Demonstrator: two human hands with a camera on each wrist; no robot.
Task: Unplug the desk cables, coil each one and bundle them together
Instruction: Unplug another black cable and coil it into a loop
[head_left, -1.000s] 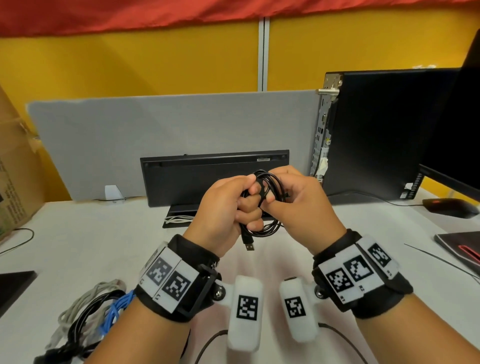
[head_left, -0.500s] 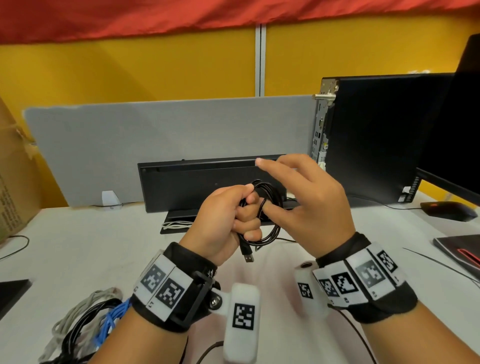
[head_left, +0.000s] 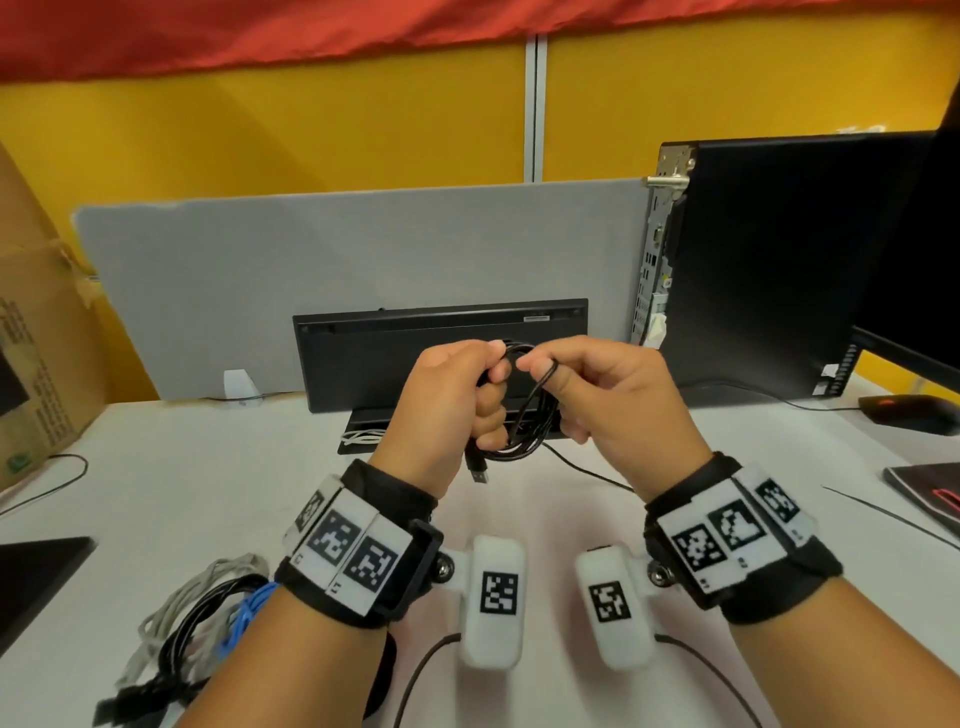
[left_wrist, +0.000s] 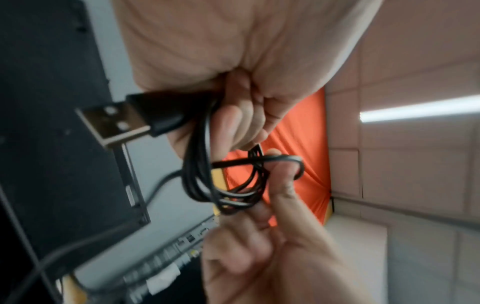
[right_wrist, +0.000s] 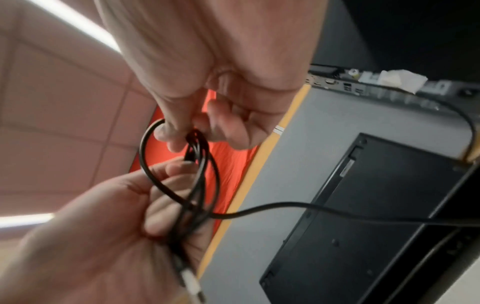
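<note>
1. Holding a coiled black cable (head_left: 524, 415) in the air above the middle of the white desk (head_left: 208, 467), the left hand (head_left: 447, 410) has its fingers curled tight around the loops, and the plug (head_left: 479, 472) hangs just below that fist.
2. The right hand (head_left: 613, 400) pinches one loop of the cable between thumb and forefinger, the other fingers curled in; both hands nearly touch.
3. Open desk lies near the person, below the wrists and out toward the left.
4. Just beyond the hands a black keyboard (head_left: 441, 343) stands on edge against the grey divider (head_left: 337, 270), closing off the far side.
5. A black computer case (head_left: 769, 260) stands at far right, with a monitor (head_left: 914, 291) and a mouse (head_left: 909, 413) further right.
6. A bundle of grey, black and blue cables (head_left: 197, 634) lies at the near left edge, beside the left forearm.
7. A cardboard box (head_left: 36, 338) blocks the far left; a thin wire (head_left: 587, 470) trails across the desk under the right hand.
</note>
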